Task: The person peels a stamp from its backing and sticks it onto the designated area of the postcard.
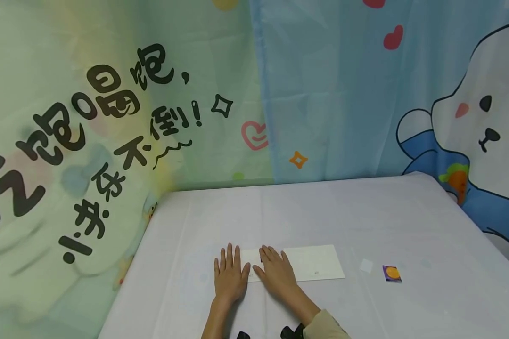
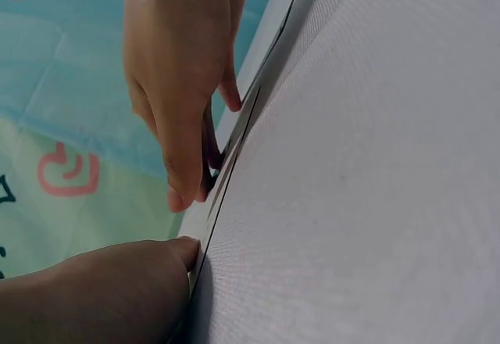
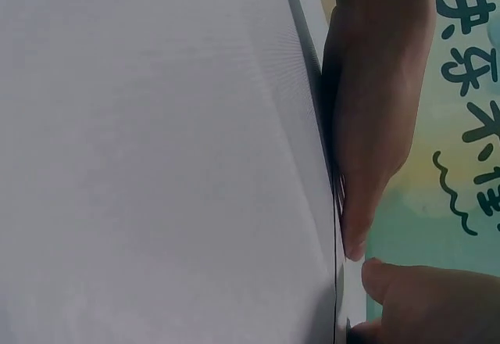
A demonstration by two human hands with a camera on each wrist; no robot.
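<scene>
A long cream card strip (image 1: 316,261) lies flat on the white table. My left hand (image 1: 230,278) rests palm down over its left end, fingers straight and slightly spread. Straight fingers of my right hand (image 1: 277,273) press on the strip just to the right, thumb pointing toward the left thumb. A tiny dark patch (image 1: 261,259) shows at the right fingertips, mostly covered by them. In the left wrist view the right hand (image 2: 183,70) hangs steeply over the strip's thin edge; in the right wrist view the left hand (image 3: 375,102) lies along it.
To the right lie a small purple square with an orange disc (image 1: 392,273) and a pale, whitish square (image 1: 366,265). The white tablecloth (image 1: 220,216) reaches back to printed curtains (image 1: 331,94). Black pieces (image 1: 292,332) show beside the wrists.
</scene>
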